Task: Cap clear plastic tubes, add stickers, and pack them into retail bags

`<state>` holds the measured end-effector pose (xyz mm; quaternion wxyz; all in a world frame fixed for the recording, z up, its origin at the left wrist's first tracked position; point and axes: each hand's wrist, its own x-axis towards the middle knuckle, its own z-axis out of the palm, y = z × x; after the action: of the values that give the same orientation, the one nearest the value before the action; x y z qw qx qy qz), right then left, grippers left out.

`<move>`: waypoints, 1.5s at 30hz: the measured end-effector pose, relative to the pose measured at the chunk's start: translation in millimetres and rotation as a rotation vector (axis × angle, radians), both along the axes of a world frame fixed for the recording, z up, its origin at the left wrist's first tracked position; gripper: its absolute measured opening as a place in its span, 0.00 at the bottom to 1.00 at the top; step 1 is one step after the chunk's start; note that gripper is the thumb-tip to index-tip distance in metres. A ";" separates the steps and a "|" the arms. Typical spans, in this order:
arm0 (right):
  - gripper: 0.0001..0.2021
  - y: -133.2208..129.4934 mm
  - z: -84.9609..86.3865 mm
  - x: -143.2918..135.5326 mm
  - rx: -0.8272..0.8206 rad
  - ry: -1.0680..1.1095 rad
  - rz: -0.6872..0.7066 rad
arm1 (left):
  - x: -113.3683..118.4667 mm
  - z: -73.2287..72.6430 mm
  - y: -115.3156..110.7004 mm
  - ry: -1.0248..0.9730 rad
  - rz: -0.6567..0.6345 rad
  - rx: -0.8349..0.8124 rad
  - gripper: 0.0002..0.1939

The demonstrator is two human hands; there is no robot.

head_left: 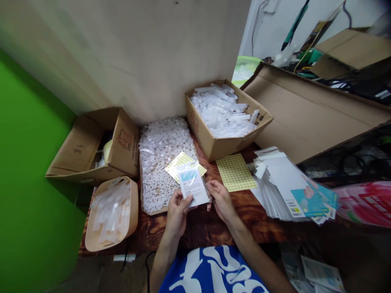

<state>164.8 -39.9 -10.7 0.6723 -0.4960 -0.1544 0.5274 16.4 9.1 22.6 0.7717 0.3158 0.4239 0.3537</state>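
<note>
Above the brown wooden table [207,232], we see the left hand [178,209] pinching the clear packet [194,188] at its lower left, the right hand [222,201] curled by its right edge, hold unclear, so a loosening thumb could drop it onto the small white pieces [156,167].

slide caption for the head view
Left hand holds a clear plastic packet with printed white card, right hand at its edge, near small white pieces.

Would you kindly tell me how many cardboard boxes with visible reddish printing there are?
2: the left box, behind the beige bin, and the middle box, filled with translucent tubes. More printing may be hidden.
</note>
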 end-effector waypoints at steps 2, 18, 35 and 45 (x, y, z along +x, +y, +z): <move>0.23 0.8 0.7 2.6 0.009 0.031 0.023 | -2.0 1.5 1.9 -0.006 -0.007 -0.017 0.20; 0.26 -5.3 12.4 7.6 -0.076 -0.381 0.325 | -4.1 1.9 0.4 0.037 -0.059 0.080 0.21; 0.25 -22.6 15.3 5.6 0.205 0.194 0.428 | -11.1 6.9 -3.0 -0.104 -0.283 -0.161 0.22; 0.32 -13.1 11.7 0.7 0.071 -0.090 0.344 | -11.1 0.6 -2.1 -0.003 -0.031 -0.053 0.21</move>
<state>165.5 -53.0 1.1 0.5818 -0.4614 -0.2855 0.6059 5.2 7.0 23.2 0.7859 0.3010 0.4270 0.3309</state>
